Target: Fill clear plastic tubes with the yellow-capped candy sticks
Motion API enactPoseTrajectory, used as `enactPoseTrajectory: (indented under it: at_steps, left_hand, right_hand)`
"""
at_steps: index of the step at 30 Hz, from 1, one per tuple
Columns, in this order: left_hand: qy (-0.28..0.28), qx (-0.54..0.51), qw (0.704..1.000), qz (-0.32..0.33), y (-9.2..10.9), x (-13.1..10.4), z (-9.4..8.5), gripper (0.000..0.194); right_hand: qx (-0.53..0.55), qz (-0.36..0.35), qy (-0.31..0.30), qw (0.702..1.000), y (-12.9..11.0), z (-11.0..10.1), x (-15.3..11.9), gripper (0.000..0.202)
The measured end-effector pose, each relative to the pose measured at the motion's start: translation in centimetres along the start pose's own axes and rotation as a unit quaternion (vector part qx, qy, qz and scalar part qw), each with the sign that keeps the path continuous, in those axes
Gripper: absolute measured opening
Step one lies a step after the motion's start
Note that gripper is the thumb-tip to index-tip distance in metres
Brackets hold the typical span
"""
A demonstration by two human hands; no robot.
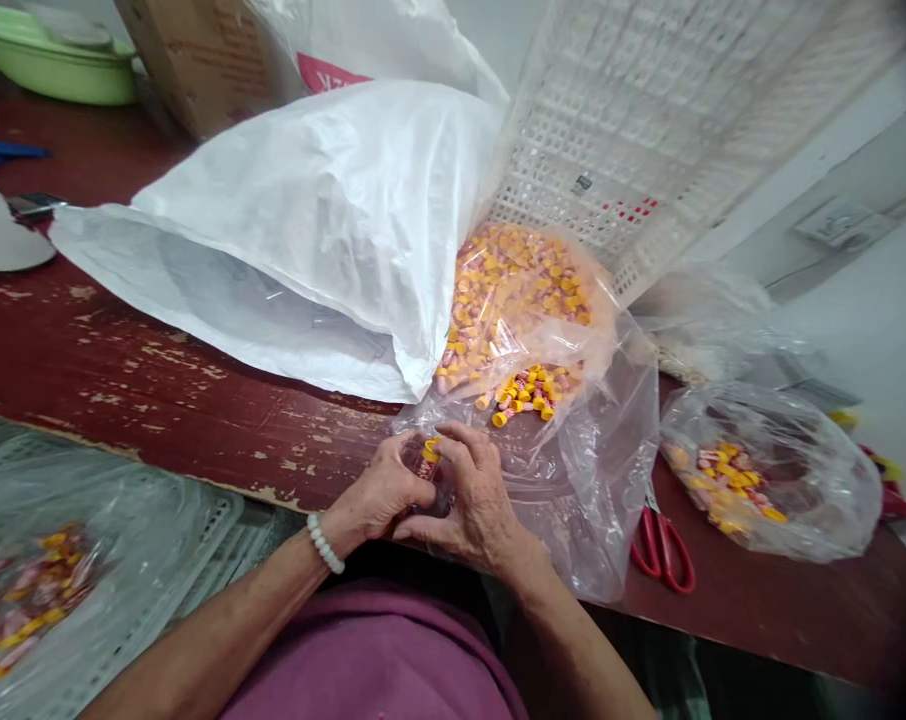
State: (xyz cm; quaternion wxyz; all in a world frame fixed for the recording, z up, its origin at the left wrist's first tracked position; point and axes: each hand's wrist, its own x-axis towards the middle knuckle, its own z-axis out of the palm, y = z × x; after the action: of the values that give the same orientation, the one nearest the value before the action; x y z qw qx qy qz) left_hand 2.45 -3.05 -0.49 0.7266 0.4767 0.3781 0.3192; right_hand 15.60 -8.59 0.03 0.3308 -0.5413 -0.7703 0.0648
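Note:
In front of my body, over the table's front edge, both hands meet around a small yellow-topped piece [428,456] with a red printed body. My left hand [382,490], with a white bead bracelet at the wrist, curls its fingers round the lower part. From the other side my right hand [477,490] has its fingers bent at the yellow top. Something clear seems to surround the piece, though my fingers hide most of it. Just beyond lies an opened clear bag [524,340] full of similar yellow and pink-red pieces, several spilling at its mouth.
A large white woven sack [333,210] lies left of the bag, and a white perforated crate [618,130] leans behind. Red-handled scissors [664,550] and another clear bag [820,480] sit right. Below left, a plastic-lined crate [123,560] holds more pieces. A green basin [63,70] stands far left.

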Motion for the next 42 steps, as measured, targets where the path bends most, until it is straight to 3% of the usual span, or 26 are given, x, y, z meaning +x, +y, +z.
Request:
enactPoseTrajectory:
  at_steps: [3, 6, 10, 13, 15, 18, 21, 24, 26, 30, 35, 42]
  left_hand:
    - [0.037, 0.018, 0.999, -0.011, 0.3, 0.4, -1.2, 0.043]
    - [0.061, 0.039, 0.997, -0.003, 0.3, 0.7, -2.3, 0.044]
    - [0.082, 0.105, 0.990, 0.052, -0.1, 0.9, -2.3, 0.044]
    - [0.074, 0.143, 0.979, 0.121, -0.3, 1.0, -2.0, 0.043]
    - [0.068, 0.171, 0.971, 0.156, -0.4, 1.0, -2.0, 0.041]
    - [0.056, 0.215, 0.958, 0.180, -0.3, 0.8, -2.0, 0.041]
    - [0.021, 0.266, 0.946, 0.184, -0.1, 0.5, -1.7, 0.040]
    - [-0.012, 0.326, 0.924, 0.199, 0.3, 0.2, -1.2, 0.038]
    - [-0.021, 0.352, 0.911, 0.214, 0.5, 0.0, -0.9, 0.035]
    - [-0.026, 0.354, 0.907, 0.225, 0.6, -0.2, -0.8, 0.027]
    - [-0.025, 0.349, 0.914, 0.205, 0.4, -0.4, -0.9, 0.027]
    - [-0.016, 0.337, 0.925, 0.173, -0.3, -0.4, -0.8, 0.021]
  right_hand:
    - [0.034, 0.079, 0.045, 0.995, 2.6, -0.8, 0.0, 0.051]
    - [-0.061, 0.191, 0.104, 0.974, 6.7, -1.3, 0.5, 0.028]
    - [-0.234, 0.276, 0.020, 0.932, 10.7, -0.6, 1.4, 0.034]
    - [-0.263, 0.312, 0.004, 0.913, 11.6, -0.4, 1.7, 0.029]
    - [-0.226, 0.329, 0.035, 0.916, 11.2, -0.9, 1.6, 0.026]
    - [-0.072, 0.317, 0.100, 0.940, 8.6, -2.2, 1.4, 0.029]
    - [0.055, 0.175, 0.091, 0.979, 4.2, -3.4, 1.8, 0.022]
    - [0.065, 0.035, 0.037, 0.997, 0.7, -4.0, 2.5, 0.019]
    - [0.064, 0.001, 0.005, 0.998, -0.4, -4.2, 2.8, 0.024]
    - [0.077, 0.035, 0.002, 0.996, -0.3, -4.4, 2.5, 0.044]
    - [0.031, 0.036, 0.012, 0.999, -0.2, -3.9, 1.6, 0.023]
    - [-0.006, 0.028, 0.002, 1.000, -1.6, -1.7, 0.7, 0.029]
